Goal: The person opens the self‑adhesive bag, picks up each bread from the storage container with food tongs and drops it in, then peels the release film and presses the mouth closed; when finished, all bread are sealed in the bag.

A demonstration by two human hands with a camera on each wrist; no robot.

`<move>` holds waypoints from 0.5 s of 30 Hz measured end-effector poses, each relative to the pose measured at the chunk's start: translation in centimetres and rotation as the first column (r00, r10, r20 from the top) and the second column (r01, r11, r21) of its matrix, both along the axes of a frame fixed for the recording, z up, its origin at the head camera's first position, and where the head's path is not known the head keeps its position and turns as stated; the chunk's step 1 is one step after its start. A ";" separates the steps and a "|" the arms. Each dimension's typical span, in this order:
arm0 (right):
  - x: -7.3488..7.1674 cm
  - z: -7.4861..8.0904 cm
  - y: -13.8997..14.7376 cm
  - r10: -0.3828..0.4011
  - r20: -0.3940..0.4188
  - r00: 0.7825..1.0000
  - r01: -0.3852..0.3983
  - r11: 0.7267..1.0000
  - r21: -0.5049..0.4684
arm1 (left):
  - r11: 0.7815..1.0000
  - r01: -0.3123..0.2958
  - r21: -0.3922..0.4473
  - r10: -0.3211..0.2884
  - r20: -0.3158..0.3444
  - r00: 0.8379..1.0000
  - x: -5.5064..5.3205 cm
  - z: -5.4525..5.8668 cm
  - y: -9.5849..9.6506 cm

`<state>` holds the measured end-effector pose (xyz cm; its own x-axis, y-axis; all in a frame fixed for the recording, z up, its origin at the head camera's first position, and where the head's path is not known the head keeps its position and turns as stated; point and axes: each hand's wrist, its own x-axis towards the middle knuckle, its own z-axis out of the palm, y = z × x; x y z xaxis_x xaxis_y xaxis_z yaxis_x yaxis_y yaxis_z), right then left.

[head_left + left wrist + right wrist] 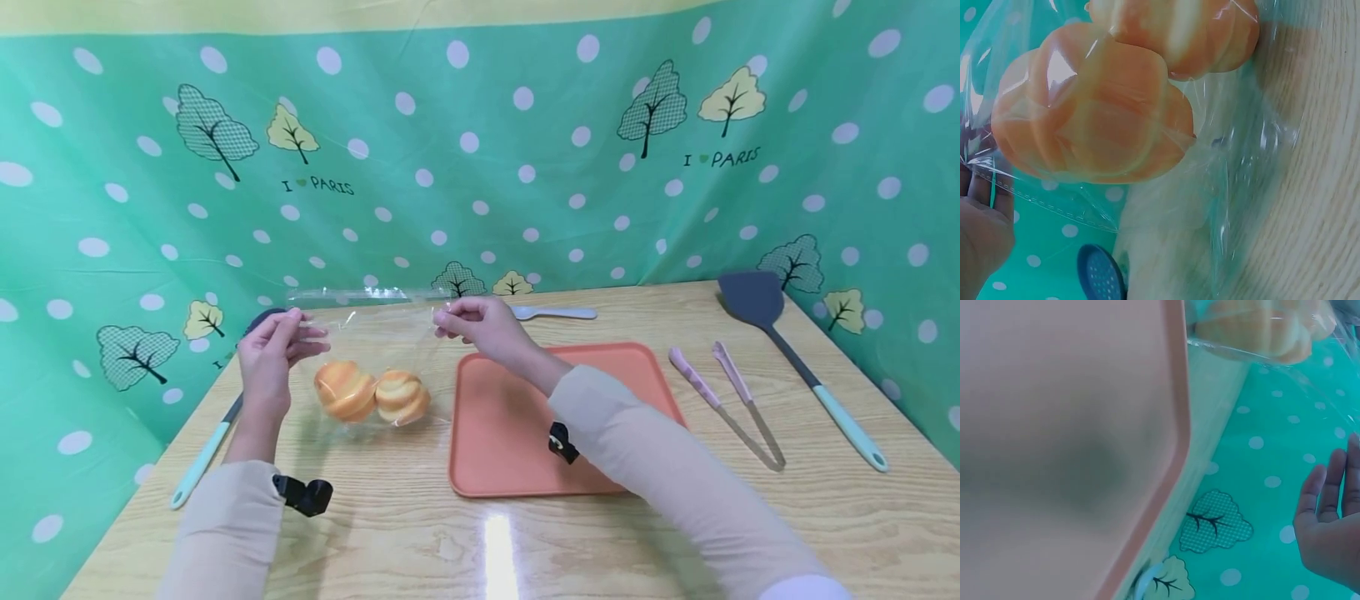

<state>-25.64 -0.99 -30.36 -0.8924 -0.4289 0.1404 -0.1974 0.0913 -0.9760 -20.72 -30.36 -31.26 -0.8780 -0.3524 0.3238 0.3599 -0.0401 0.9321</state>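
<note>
A clear plastic bag (378,325) hangs upright over the left part of the table, its top edge stretched between both hands. My left hand (268,354) pinches the bag's left side near the top, thumb against fingers. At the upper right corner, my right hand (491,329) pinches the film between thumb and fingertips. Two bread rolls with swirled ridges lie side by side in the bottom of the bag: a left roll (345,392) and a right roll (402,397). Through the film the left wrist view shows the nearer roll (1094,112) close up.
Right of the bag lies a salmon-pink tray (510,442), under my right forearm. Farther right are pink-handled tongs (727,408) and a dark turner (753,300) with a mint handle. A dark skimmer (1100,272) lies at the left edge. Behind the tray rests a pale blue utensil (558,312).
</note>
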 end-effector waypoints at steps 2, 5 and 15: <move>0.0 0.3 0.2 -0.009 -0.010 1.000 0.009 1.000 0.021 | 1.000 0.008 0.003 -0.008 -0.012 1.000 -0.1 0.2 0.1; -0.1 1.1 0.4 -0.026 -0.039 0.999 0.028 0.998 0.061 | 1.000 0.010 0.018 -0.009 -0.029 1.000 -0.2 0.6 0.4; 0.4 5.0 -0.9 -0.149 -0.418 0.896 0.237 0.957 0.165 | 0.994 -0.060 0.090 0.066 -0.070 0.995 -0.5 1.0 2.0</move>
